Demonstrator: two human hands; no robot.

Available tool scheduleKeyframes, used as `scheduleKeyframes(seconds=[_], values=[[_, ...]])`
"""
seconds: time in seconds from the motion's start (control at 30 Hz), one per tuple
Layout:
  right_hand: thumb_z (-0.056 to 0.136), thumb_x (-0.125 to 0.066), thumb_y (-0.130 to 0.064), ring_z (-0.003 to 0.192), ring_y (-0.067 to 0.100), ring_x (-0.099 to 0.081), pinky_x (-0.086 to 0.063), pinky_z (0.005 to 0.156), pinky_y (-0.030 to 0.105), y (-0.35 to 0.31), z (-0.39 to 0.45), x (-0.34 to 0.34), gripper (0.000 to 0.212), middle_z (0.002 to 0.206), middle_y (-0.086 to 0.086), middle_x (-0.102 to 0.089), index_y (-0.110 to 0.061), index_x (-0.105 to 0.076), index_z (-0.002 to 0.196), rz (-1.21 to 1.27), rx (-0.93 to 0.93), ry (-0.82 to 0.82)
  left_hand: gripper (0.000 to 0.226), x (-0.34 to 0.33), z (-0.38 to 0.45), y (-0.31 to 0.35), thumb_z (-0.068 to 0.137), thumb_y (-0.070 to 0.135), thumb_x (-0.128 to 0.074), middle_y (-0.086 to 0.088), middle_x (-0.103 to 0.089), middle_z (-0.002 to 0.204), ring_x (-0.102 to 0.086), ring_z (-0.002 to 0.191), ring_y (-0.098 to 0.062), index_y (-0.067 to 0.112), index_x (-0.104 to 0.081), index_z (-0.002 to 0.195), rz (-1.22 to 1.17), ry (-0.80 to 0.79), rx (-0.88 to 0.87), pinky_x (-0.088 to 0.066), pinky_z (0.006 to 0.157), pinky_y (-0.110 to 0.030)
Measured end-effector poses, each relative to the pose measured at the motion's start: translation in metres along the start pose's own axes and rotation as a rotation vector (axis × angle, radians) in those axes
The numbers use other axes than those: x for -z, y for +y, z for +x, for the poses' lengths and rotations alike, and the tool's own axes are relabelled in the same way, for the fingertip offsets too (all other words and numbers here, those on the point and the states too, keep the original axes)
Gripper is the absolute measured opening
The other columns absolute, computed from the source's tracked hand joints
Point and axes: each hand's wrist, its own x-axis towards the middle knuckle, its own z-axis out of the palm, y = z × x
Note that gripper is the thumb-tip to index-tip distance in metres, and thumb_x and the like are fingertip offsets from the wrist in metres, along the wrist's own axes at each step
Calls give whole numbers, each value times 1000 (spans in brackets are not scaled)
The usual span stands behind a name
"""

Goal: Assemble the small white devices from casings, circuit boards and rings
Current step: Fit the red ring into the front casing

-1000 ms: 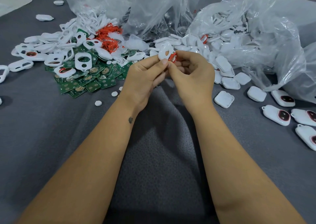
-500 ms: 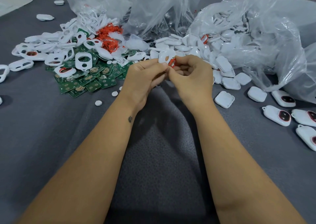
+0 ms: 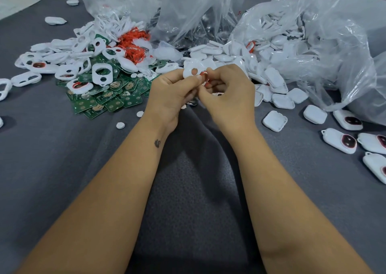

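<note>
Both hands meet at the middle of the grey cloth. My left hand point(image 3: 171, 94) pinches a white casing point(image 3: 191, 71) with a round hole, held upright between thumb and fingers. My right hand point(image 3: 229, 92) pinches a red ring point(image 3: 203, 73) against the casing's right side. Green circuit boards point(image 3: 104, 100) lie in a heap to the left, with white casing frames point(image 3: 102, 73) on top and a tangle of red rings point(image 3: 133, 39) behind. Finished white devices point(image 3: 340, 141) lie at the right.
Clear plastic bags point(image 3: 313, 33) full of white casing halves stand behind and to the right. Square white covers point(image 3: 274, 120) are scattered near my right hand. Small white discs point(image 3: 120, 125) lie on the grey cloth point(image 3: 188, 190) left of my wrist.
Both hands have stayed together, dipping slightly and coming back. The casing has turned so its round hole faces me, with the red ring pressed at its right edge.
</note>
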Motion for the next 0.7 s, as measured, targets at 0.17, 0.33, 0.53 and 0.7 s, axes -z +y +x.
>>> scheduleKeyframes(seconds=[0.17, 0.33, 0.53, 0.7], values=[[81, -68, -7, 73, 20, -60, -52, 71, 34, 2, 1, 4, 8, 86, 10, -61, 0, -71, 86, -74, 89, 37, 17, -1, 1, -1, 92, 0, -59, -1, -73, 74, -68, 69, -8, 8, -69, 80, 0, -27, 23, -59, 74, -25], [78, -72, -8, 71, 11, -52, -48, 69, 26, 4, 1, 7, 12, 86, 6, -61, -3, -74, 89, -66, 100, 30, 25, -1, 1, 1, 94, 1, -56, 0, -70, 64, -67, 62, -7, 8, -67, 72, -16, -82, 77, -55, 63, -20], [78, -74, -6, 74, 6, -58, -51, 74, 18, -2, 4, 6, 29, 94, 0, -63, -11, -72, 107, 130, -87, -41, 18, 1, 5, -1, 95, -1, -53, -7, -74, 76, -74, 79, -18, 2, -64, 81, -91, -32, 70, -58, 70, -24], [88, -67, -7, 79, 8, -61, -54, 79, 25, -2, 7, 10, 18, 94, 5, -71, -11, -72, 105, 364, -311, 18, 17, 3, 7, -5, 98, 4, -52, 0, -76, 91, -71, 92, -10, 9, -67, 101, -25, -61, -4, -53, 75, -18]])
